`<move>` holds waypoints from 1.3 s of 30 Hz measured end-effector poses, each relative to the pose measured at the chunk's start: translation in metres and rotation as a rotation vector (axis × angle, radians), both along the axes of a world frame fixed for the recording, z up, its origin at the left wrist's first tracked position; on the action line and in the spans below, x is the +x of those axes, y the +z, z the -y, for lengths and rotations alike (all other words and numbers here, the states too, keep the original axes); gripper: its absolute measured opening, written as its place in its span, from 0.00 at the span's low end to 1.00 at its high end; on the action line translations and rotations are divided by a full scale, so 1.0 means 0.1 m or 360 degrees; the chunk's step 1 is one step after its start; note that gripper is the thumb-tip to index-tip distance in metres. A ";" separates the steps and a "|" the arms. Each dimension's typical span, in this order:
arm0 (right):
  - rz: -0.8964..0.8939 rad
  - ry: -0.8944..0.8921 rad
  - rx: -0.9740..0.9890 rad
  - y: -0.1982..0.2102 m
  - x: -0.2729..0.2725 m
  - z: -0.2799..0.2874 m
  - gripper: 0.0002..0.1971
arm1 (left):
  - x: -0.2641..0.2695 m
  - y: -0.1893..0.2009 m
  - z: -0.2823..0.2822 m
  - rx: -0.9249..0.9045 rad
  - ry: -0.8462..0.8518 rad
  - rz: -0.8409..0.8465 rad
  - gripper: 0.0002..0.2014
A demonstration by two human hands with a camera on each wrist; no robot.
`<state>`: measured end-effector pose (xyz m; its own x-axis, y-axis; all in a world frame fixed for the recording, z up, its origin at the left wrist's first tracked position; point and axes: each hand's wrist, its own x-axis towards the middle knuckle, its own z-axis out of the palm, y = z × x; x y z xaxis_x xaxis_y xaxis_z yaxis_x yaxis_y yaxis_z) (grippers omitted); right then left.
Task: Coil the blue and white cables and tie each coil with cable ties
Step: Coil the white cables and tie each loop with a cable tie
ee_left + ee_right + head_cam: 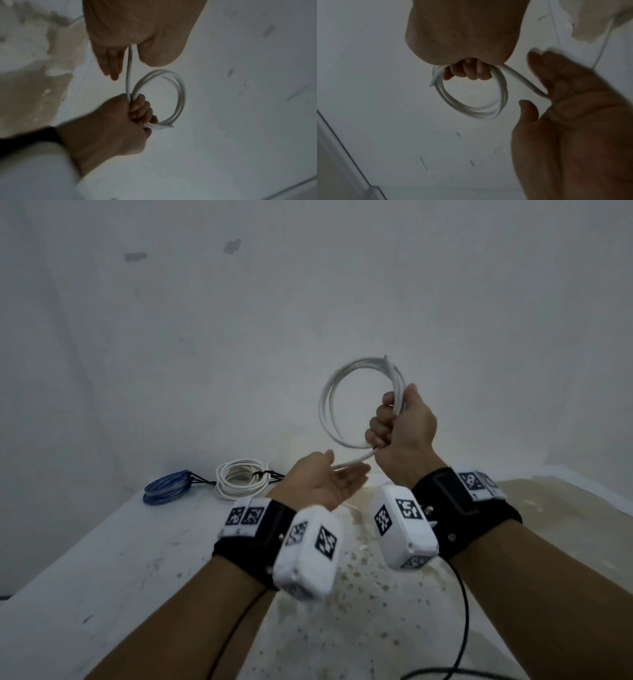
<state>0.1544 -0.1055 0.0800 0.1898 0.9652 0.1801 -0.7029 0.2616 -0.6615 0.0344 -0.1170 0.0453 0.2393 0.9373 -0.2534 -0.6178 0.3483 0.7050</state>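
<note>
Now the right hand (400,433) fists the raised white coil (359,402), left hand (322,482) open-palmed, loose tail (352,462) sliding across it; slack there could spring those loops apart, with 2 tied coils (239,479) waiting behind.

The side of the white coil (346,402) gripped by the right hand (404,433) is being hidden inside the fist. The loose strand (352,462) is being covered where it passes behind the left hand (322,484). In the right wrist view that hand's fingertips (539,54) are being blurred. On the table (102,559), the ties on the far coils (239,479) are being rendered too small to make out.
</note>
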 end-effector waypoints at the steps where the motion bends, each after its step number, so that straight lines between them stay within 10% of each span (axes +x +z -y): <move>1: 0.0053 0.0008 -0.0014 -0.05 0.02 0.01 0.24 | 0.02 0.03 0.00 0.0008 0.0149 0.0114 0.14; 9: 0.0368 -0.0038 -0.0128 -0.14 0.24 0.01 0.21 | 0.00 -0.01 -0.03 0.0611 0.0243 -0.0766 0.09; 18: 0.0395 -0.0068 -0.0184 -0.18 0.22 0.00 0.21 | 0.04 0.10 -0.05 0.0870 0.0522 -0.0771 0.15; 24: 0.0531 0.0049 -0.0197 -0.24 0.12 0.03 0.22 | -0.10 0.19 -0.10 0.1369 0.0746 -0.1374 0.15; 39: 0.0750 0.0313 0.0068 -0.27 -0.01 0.06 0.19 | -0.47 0.32 -0.09 0.1589 0.0598 -0.1386 0.15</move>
<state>0.1539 -0.1118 0.0533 -0.1057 0.9644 0.2423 -0.3694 0.1881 -0.9100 -0.0129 -0.1083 0.0770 0.0458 0.7806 0.6234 0.2046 -0.6181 0.7590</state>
